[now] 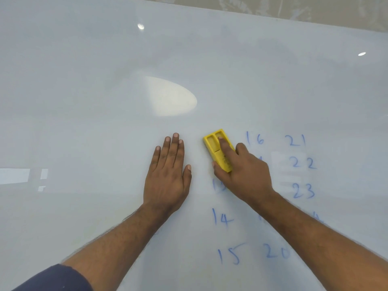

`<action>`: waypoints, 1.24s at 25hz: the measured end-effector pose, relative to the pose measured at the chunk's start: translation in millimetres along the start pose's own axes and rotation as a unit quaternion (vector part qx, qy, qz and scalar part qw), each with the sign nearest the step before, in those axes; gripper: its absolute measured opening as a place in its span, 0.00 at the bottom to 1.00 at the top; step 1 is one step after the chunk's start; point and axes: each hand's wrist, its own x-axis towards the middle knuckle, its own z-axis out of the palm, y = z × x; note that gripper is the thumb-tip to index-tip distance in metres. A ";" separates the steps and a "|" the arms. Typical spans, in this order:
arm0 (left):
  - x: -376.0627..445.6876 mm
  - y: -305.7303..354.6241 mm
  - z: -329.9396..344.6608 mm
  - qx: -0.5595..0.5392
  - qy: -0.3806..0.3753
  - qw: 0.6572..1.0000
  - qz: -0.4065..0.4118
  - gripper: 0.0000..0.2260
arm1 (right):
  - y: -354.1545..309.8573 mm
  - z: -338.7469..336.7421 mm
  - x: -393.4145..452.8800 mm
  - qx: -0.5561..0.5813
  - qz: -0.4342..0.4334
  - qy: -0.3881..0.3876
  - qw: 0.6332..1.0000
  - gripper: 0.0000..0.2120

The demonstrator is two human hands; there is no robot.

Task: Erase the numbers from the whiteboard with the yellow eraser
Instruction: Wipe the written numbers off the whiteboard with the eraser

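Note:
A large whiteboard [105, 101] fills the view. Blue handwritten numbers [298, 164] stand at its right: 16, 21, 22, 23, 14, 15 and 20, with others partly hidden under my right arm. The yellow eraser [216, 148] lies flat on the board left of the 16. My right hand [243, 171] presses on it, index finger stretched along its top and thumb at its left side. My left hand [168, 175] rests flat on the bare board to the left of the eraser, fingers together, holding nothing.
The left and upper parts of the board carry no writing, only light reflections [170, 97]. A beige wall strip [294, 9] shows above the board's top edge.

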 end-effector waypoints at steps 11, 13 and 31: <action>-12.2 -0.4 6.8 0.035 0.008 0.999 0.004 0.28 | -18.8 7.9 -21.9 0.010 -0.018 0.019 1.000 0.30; -17.2 -0.3 6.7 0.034 0.004 0.999 0.003 0.28 | -4.1 7.3 -39.2 0.011 -0.027 0.015 0.999 0.30; -79.1 2.2 12.2 0.038 -0.002 0.999 -0.001 0.28 | 12.3 12.8 -84.2 0.023 0.068 0.023 0.997 0.29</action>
